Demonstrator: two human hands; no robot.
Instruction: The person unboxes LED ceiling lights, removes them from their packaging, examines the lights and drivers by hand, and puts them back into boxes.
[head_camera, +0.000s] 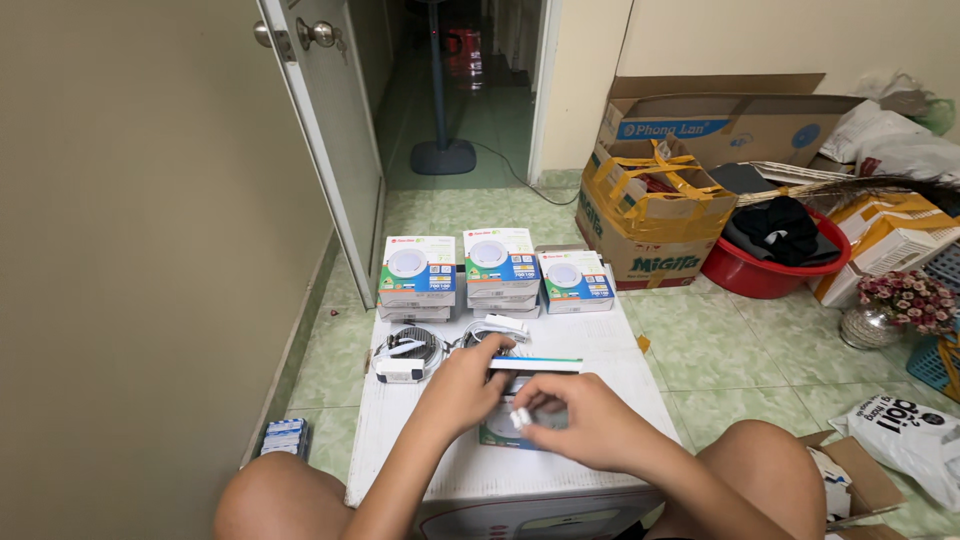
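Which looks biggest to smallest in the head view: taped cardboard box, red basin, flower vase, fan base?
1. Taped cardboard box
2. Red basin
3. Flower vase and fan base: look alike; the base sits farther off, so unranked.
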